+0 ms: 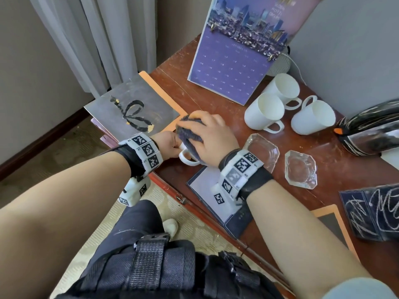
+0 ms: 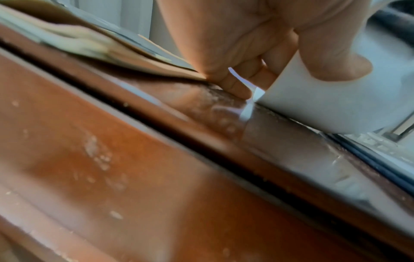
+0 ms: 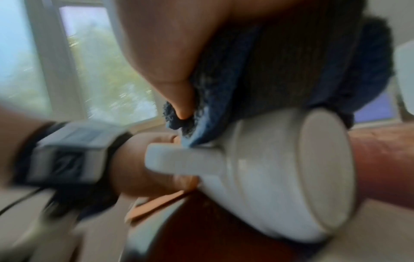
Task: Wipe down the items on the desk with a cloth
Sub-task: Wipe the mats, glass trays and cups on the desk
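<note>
**Wiping a white mug**

The left hand (image 1: 167, 144) holds a white mug (image 3: 268, 177) tipped on its side, low over the table (image 1: 216, 108). The right hand (image 1: 207, 134) grips a dark blue cloth (image 1: 189, 132) and presses it on top of the mug. Three more white mugs (image 1: 264, 113) stand past the right hand.

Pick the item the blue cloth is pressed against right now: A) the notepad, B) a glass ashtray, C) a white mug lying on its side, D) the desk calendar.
C: the right hand presses the blue cloth onto the white mug, tipped on its side and gripped by the left hand.
</note>
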Demonstrator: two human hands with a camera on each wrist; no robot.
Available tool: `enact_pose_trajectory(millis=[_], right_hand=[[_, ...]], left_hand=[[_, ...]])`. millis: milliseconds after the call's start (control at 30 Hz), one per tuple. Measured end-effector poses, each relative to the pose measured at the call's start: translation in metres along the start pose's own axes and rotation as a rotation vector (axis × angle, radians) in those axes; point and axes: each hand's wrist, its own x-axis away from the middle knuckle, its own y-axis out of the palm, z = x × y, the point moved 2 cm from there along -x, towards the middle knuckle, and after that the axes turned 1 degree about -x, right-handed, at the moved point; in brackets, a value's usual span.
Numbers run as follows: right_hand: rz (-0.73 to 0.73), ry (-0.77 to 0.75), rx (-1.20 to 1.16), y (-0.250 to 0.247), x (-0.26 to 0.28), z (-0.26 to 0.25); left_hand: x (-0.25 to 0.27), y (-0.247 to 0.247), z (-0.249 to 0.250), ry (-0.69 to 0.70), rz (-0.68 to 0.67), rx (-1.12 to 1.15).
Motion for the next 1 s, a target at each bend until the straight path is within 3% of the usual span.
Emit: enact_pose_trajectory(millis=[100, 233, 300, 367, 533, 667, 833, 1000], right_hand=[[-0.099, 0.32, -0.134, -0.005, -0.021, 0.024], [-0.275, 0.489, -0.179, 0.006, -0.024, 0.058], [-0.269, 0.538, -0.197, 0.004, -0.011, 0.066], [-0.152, 0.567, -0.241, -0.008, 0.003, 0.069], [0.166, 0.518, -0.359, -0.044, 0.027, 0.062], [0.343, 0.504, -0.396, -0.071, 0.043, 0.057], [0.531, 0.39, -0.3, -0.092, 0.047, 0.035], [0.452, 0.235, 0.081, -0.085, 0.031, 0.001]], left_hand=[[0.003, -0.002, 0.003, 0.031, -0.026, 0.113], [0.002, 0.0, 0.001, 0.009, -0.011, 0.116], [0.001, -0.002, 0.004, 0.004, -0.024, 0.132], [-0.003, -0.005, 0.01, -0.015, -0.026, 0.169], [-0.007, -0.018, 0.031, -0.047, -0.024, 0.918], [-0.006, -0.036, 0.059, -0.079, -0.06, 1.332], [-0.002, -0.04, 0.074, -0.115, -0.031, 1.471], [0.004, -0.038, 0.089, -0.057, -0.051, 1.602]])
